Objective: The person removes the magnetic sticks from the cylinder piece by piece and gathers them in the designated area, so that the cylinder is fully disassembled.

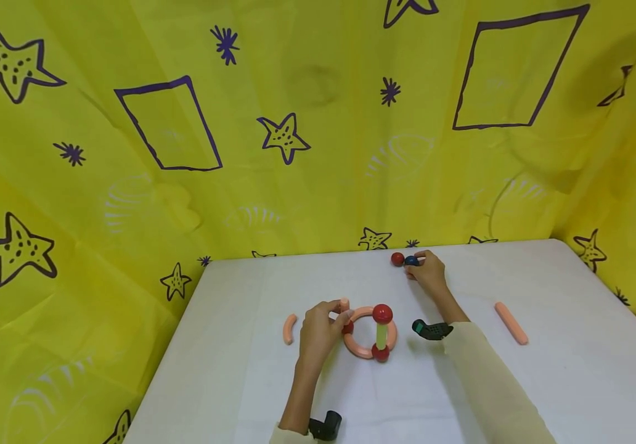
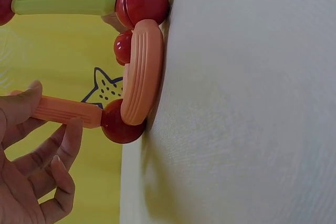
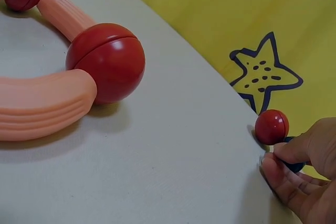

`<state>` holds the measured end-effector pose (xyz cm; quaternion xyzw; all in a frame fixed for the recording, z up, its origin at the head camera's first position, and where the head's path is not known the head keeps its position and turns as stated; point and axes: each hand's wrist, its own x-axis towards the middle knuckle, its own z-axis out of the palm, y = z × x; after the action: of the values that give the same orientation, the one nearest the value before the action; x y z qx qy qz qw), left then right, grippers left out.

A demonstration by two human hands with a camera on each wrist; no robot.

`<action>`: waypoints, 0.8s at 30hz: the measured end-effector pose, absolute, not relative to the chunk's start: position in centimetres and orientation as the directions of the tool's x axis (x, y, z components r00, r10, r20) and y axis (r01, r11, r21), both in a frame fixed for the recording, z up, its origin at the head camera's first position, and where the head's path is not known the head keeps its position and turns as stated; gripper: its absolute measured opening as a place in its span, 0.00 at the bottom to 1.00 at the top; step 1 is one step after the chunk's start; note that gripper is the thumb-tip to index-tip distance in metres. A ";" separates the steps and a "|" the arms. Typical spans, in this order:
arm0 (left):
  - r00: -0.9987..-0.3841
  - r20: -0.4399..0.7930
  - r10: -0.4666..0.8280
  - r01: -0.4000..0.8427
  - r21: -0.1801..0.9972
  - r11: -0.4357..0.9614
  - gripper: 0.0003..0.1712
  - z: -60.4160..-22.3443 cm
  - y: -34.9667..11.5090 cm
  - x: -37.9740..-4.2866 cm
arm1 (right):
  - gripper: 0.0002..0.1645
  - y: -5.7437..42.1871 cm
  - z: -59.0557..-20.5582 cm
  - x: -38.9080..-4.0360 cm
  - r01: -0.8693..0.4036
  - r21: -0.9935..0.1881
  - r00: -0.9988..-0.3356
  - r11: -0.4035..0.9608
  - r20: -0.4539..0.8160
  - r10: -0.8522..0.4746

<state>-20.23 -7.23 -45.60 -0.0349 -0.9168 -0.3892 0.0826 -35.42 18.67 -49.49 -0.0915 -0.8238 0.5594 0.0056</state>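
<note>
My left hand (image 1: 318, 333) pinches an orange toy stick (image 2: 68, 111) between thumb and fingers. The stick stands upright in a red ball (image 2: 123, 124) that joins the curved orange pieces (image 1: 359, 353) of a ring lying on the table. A light green stick (image 1: 381, 337) also rises from the ring, with a red ball (image 1: 383, 313) on its top. At the table's far edge, my right hand (image 1: 431, 271) grips a blue ball (image 1: 411, 261), partly hidden by the fingers in the right wrist view. Just left of it sits a loose red ball (image 3: 271, 127).
A short curved orange piece (image 1: 289, 329) lies on the white table (image 1: 229, 370) left of my left hand. Over on the right lies a straight orange stick (image 1: 511, 322). Yellow patterned cloth (image 1: 323, 197) hangs behind the table and along its sides.
</note>
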 end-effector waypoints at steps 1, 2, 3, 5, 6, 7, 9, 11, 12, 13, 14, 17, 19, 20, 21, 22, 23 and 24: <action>-0.984 0.178 0.000 0.128 0.707 0.696 0.16 -45.6 -7.2 -20.2 | 0.33 18.6 -49.5 -35.4 0.146 -0.922 -0.983 0.357 -0.095 0.157; -0.984 0.176 0.003 0.128 0.707 0.696 0.17 -45.6 -7.3 -20.2 | 0.33 18.6 -49.5 -35.4 0.149 -0.921 -0.983 0.359 -0.098 0.158; -0.985 0.174 0.004 0.128 0.709 0.694 0.17 -45.6 -7.3 -20.1 | 0.33 18.6 -49.5 -35.4 0.152 -0.920 -0.982 0.361 -0.100 0.160; -0.986 0.167 0.006 0.125 0.712 0.691 0.18 -45.6 -7.4 -20.1 | 0.34 18.6 -49.4 -35.3 0.158 -0.917 -0.981 0.366 -0.105 0.161; -0.987 0.163 0.007 0.123 0.714 0.690 0.18 -45.6 -7.4 -20.1 | 0.34 18.6 -49.4 -35.3 0.165 -0.914 -0.981 0.370 -0.111 0.161; -0.987 0.160 0.008 0.121 0.715 0.689 0.18 -45.6 -7.4 -20.1 | 0.35 18.6 -49.3 -35.3 0.172 -0.912 -0.980 0.373 -0.118 0.162; -0.988 0.154 0.007 0.116 0.718 0.686 0.19 -45.6 -7.5 -20.0 | 0.36 18.6 -49.1 -35.1 0.178 -0.904 -0.979 0.388 -0.123 0.163; -0.988 0.153 0.009 0.118 0.720 0.684 0.20 -45.6 -7.6 -20.0 | 0.37 18.7 -48.9 -34.9 0.182 -0.891 -0.979 0.416 -0.123 0.165; -0.988 0.154 0.014 0.122 0.720 0.684 0.20 -45.6 -7.6 -20.0 | 0.37 18.8 -48.8 -34.8 0.175 -0.881 -0.980 0.439 -0.113 0.164; -0.988 0.155 0.017 0.125 0.719 0.684 0.20 -45.5 -7.7 -20.0 | 0.37 18.8 -48.6 -34.6 0.168 -0.867 -0.981 0.468 -0.101 0.166; -0.987 0.158 0.022 0.130 0.717 0.684 0.20 -45.6 -7.8 -20.0 | 0.37 18.9 -48.5 -34.5 0.161 -0.854 -0.982 0.494 -0.089 0.165; -0.986 0.164 0.030 0.139 0.711 0.690 0.21 -45.6 -8.0 -20.1 | 0.38 19.1 -47.9 -34.1 0.125 -0.829 -0.987 0.546 -0.050 0.149; -0.986 0.163 0.030 0.138 0.707 0.694 0.20 -45.5 -8.1 -20.1 | 0.38 19.3 -47.4 -33.7 0.093 -0.820 -0.991 0.565 -0.021 0.132; -0.986 0.163 0.031 0.139 0.705 0.695 0.20 -45.5 -8.2 -20.1 | 0.38 19.3 -47.2 -33.5 0.073 -0.817 -0.992 0.572 -0.003 0.123; -0.986 0.161 0.032 0.137 0.704 0.697 0.21 -45.4 -8.2 -20.1 | 0.37 19.4 -46.9 -33.3 0.049 -0.811 -0.993 0.583 0.021 0.112; -0.987 0.159 0.034 0.137 0.703 0.698 0.21 -45.3 -8.3 -20.1 | 0.37 19.4 -46.6 -33.0 0.025 -0.803 -0.994 0.595 0.045 0.102; -0.987 0.158 0.034 0.137 0.704 0.697 0.21 -45.3 -8.4 -20.1 | 0.37 19.4 -46.2 -32.8 0.005 -0.795 -0.994 0.606 0.065 0.093; -0.987 0.159 0.033 0.137 0.703 0.698 0.22 -45.2 -8.5 -20.1 | 0.36 19.3 -45.9 -32.5 -0.020 -0.784 -0.993 0.620 0.088 0.080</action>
<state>-20.11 -8.49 -45.20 -0.0462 -0.9190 -0.3856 0.0673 -32.52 19.35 -45.86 -0.0167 -0.8982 0.4355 0.0570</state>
